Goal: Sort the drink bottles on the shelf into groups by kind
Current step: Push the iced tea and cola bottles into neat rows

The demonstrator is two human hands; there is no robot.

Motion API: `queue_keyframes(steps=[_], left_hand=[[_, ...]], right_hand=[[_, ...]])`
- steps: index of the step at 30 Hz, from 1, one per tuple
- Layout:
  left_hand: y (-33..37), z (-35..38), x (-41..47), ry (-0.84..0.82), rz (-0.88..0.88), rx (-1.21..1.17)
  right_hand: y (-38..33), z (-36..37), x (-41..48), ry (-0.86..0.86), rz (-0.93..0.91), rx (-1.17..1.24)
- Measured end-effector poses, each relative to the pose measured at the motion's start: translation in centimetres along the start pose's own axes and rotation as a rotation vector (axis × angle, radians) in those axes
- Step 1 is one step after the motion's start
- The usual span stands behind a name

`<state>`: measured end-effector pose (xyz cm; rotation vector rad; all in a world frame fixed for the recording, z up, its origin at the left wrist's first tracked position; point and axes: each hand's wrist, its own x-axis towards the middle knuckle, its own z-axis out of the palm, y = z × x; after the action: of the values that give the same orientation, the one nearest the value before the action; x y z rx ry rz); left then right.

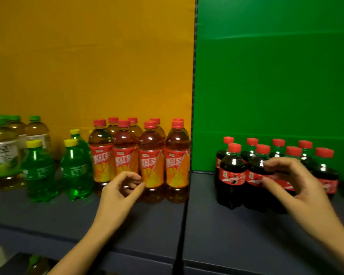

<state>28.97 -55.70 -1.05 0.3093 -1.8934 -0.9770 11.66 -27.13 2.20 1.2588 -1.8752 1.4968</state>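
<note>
Nearest, over the front of the shelf (147, 225), the left hand (119, 189) hangs loosely curled and empty, thumb just beside a front-row red tea bottle (151, 165); the right hand (294, 181) curls across the front cola bottles (231, 175), and whether it grips one cannot be told. Further back, the bottles stand by kind: green tea bottles (3, 153) and green soda bottles (39, 171) at the left, red tea at the centre, cola in the right bay. Risk: the rows are tightly packed, so a sideways pull or stray knuckle may topple neighbours in a chain, and a rolling bottle could drop off the open shelf edge
</note>
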Motion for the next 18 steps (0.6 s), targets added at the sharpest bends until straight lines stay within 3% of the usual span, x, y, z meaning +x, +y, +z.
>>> queue_keyframes(steps=[3, 6, 10, 14, 18], left_hand=[[-2.4, -3.5, 0.9, 0.163, 0.029, 0.087], [-4.3, -5.8, 2.2, 0.213, -0.010, 0.120], [-6.2, -6.9, 3.7, 0.085, 0.003, 0.124], [-7.5, -6.8, 5.2, -0.087, -0.026, 0.025], [-7.9, -6.2, 6.7, -0.107, -0.109, -0.030]], right_hand=[[-1.4, 4.7, 0.6, -0.112, 0.081, 0.007], [-2.3, 9.3, 1.5, -0.200, 0.204, 0.050], [-2.3, 14.3, 3.0, -0.276, 0.432, 0.146], [-2.1, 17.6, 3.9, -0.249, 0.535, 0.247], [-2.6, 19.8, 4.2, -0.172, 0.547, 0.320]])
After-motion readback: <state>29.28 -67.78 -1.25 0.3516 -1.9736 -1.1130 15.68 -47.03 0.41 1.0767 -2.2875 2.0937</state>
